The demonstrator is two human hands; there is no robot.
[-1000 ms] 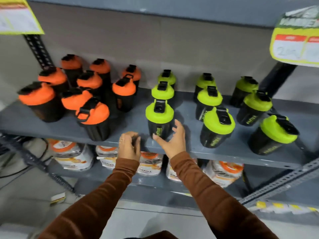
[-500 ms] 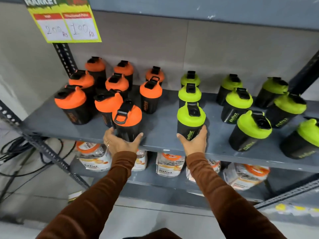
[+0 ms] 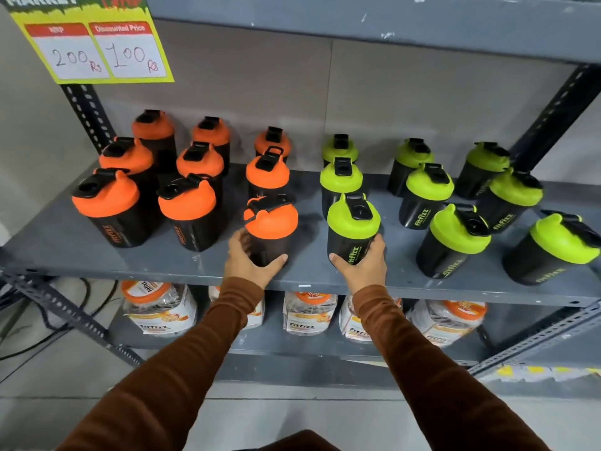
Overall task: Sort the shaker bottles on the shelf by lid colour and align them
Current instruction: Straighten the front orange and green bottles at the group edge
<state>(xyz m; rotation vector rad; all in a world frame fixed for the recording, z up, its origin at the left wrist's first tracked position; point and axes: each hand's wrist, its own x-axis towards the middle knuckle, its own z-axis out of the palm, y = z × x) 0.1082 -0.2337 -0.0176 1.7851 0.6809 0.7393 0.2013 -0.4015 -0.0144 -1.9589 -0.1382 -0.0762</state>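
Observation:
Black shaker bottles stand on a grey shelf [image 3: 130,262]. Several with orange lids fill the left half and several with green lids fill the right half. My left hand [image 3: 248,260] grips the front orange-lid bottle [image 3: 270,224] near the shelf's front edge. My right hand [image 3: 362,265] grips the front green-lid bottle [image 3: 353,227] beside it. Both bottles are upright on the shelf. The orange rows at the far left, such as the front bottle [image 3: 107,206], stand unevenly; the green bottle at far right [image 3: 553,249] leans out of line.
A yellow price sign [image 3: 94,43] hangs at the upper left. Dark slotted uprights [image 3: 87,115] frame the shelf. The lower shelf holds clear jars with orange lids [image 3: 159,304]. Cables lie on the floor at the left [image 3: 39,320].
My left hand took hold of the front orange-lid bottle and moved it right, in front of the third orange column. My right hand closed around the front green-lid bottle. The view shifted left.

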